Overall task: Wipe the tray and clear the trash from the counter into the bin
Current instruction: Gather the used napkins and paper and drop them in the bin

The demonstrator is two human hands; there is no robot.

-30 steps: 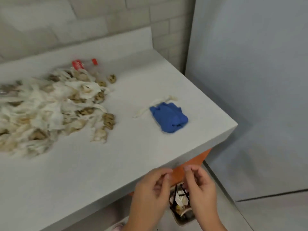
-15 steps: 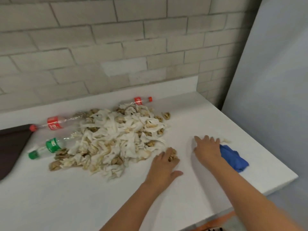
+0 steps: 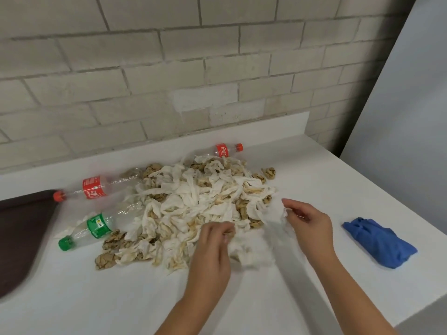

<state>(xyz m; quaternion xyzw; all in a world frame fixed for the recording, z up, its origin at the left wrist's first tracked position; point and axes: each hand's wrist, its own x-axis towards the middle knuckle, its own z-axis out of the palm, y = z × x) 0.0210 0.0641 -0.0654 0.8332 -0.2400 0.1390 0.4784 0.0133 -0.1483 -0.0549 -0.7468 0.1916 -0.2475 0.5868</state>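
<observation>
A heap of crumpled, stained white tissues [image 3: 198,204] lies in the middle of the white counter [image 3: 314,180]. My left hand [image 3: 212,247] is pinched on tissue at the heap's near edge. My right hand [image 3: 307,221] grips a blurred white tissue [image 3: 256,247] at the heap's right side. Two empty red-label bottles [image 3: 94,188] [image 3: 225,149] and a green-label bottle [image 3: 94,226] lie by the heap. A dark brown tray [image 3: 19,238] shows at the left edge. A blue cloth [image 3: 379,243] lies to the right of my right hand.
A pale brick wall [image 3: 193,68] and a low backsplash run behind the counter. A grey panel [image 3: 406,117] rises on the right. The counter's right corner and edge are close to the blue cloth.
The view rose from the counter's front edge to the heap. My hands came up from below the counter, pressed flat by the heap, and now pinch tissues at its near right side.
</observation>
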